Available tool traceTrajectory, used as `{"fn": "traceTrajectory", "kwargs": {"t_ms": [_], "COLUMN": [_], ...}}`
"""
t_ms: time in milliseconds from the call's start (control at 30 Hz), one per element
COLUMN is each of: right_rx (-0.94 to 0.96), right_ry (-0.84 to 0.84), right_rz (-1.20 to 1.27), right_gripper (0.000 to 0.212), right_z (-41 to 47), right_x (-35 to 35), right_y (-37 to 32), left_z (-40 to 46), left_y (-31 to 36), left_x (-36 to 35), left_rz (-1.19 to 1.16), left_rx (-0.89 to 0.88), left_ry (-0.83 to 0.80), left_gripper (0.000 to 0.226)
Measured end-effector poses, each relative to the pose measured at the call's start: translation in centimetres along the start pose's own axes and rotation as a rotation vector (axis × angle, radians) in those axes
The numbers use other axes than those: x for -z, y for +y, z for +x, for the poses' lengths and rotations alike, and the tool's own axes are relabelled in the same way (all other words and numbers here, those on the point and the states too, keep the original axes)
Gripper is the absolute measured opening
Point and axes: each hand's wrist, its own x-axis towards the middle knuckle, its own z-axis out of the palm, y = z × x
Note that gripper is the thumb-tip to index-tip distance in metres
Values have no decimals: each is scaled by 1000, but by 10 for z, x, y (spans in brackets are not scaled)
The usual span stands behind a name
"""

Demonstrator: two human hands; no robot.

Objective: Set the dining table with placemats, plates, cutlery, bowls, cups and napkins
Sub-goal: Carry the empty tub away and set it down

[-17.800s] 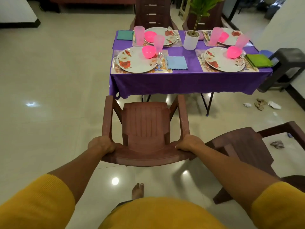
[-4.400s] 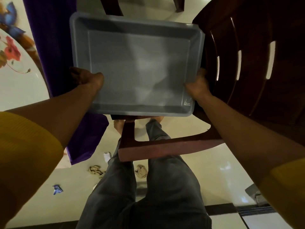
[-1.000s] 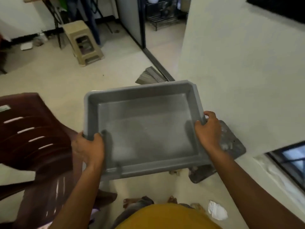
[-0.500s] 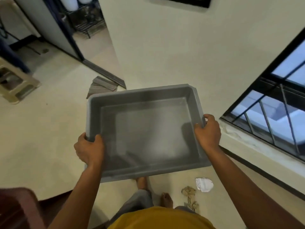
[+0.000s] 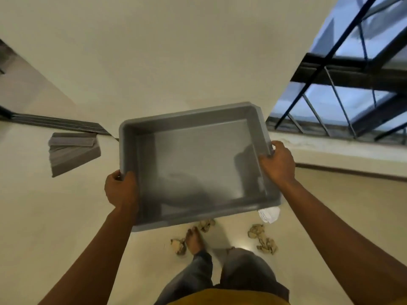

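Note:
I hold an empty grey plastic tray [image 5: 193, 164] level in front of me, above the floor. My left hand [image 5: 120, 188] grips its left rim near the front corner, thumb inside the wall. My right hand [image 5: 278, 164] grips the right rim, fingers curled over the edge. Nothing lies in the tray. The dining table and its settings are out of view.
A cream wall stands close ahead, with a barred window [image 5: 352, 84] at the right above a low ledge. A grey doormat [image 5: 72, 150] lies on the floor at the left. Crumpled brown scraps [image 5: 263, 238] and a white paper [image 5: 269, 214] lie near my feet.
I have turned further to the right with the tray; the stool and doorway have left the view, and the wall and window are closer. Both hands keep the same grip.

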Motion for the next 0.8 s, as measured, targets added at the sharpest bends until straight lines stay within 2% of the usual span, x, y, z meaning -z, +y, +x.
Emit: {"fn": "traceTrajectory", "kwargs": {"t_ms": [233, 400, 800], "right_rx": [-201, -272, -306], "right_ry": [-20, -35, 51], "right_rz": [-45, -67, -97], "right_gripper": [44, 61, 62], "right_z": [32, 58, 88], "right_x": [-46, -90, -145], "right_y": [38, 66, 101], "left_z": [79, 116, 161], "left_y": [-15, -29, -64], "left_x": [-80, -133, -197], "left_rz": [24, 33, 79], "left_rx": [61, 68, 18], "left_ry": [-136, -177, -263], "left_gripper": [37, 35, 38]}}
